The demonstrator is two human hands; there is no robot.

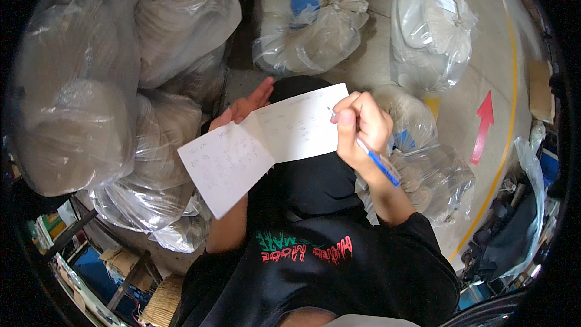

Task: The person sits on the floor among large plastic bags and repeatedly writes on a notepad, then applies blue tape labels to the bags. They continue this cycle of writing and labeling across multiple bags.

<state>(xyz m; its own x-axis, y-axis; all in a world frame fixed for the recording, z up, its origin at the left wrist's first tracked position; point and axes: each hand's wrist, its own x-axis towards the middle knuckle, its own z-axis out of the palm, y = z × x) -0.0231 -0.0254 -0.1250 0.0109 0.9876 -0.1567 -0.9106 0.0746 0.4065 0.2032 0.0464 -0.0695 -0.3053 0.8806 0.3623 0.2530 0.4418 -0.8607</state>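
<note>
My left hand (245,108) holds an open white notebook (266,145) from behind, fingers showing above its top edge. The pages carry faint handwritten lines. My right hand (361,126) is closed around a blue pen (375,160), with the pen tip resting on the upper right corner of the right page. Both forearms come up from my black printed shirt (321,266) at the bottom.
Large clear plastic bags of pale round stacked items stand all around: left (78,97), top middle (308,21), top right (433,30) and right beside me (430,169). The concrete floor has a yellow line (514,85) and a red arrow (483,127). Clutter lines the lower corners.
</note>
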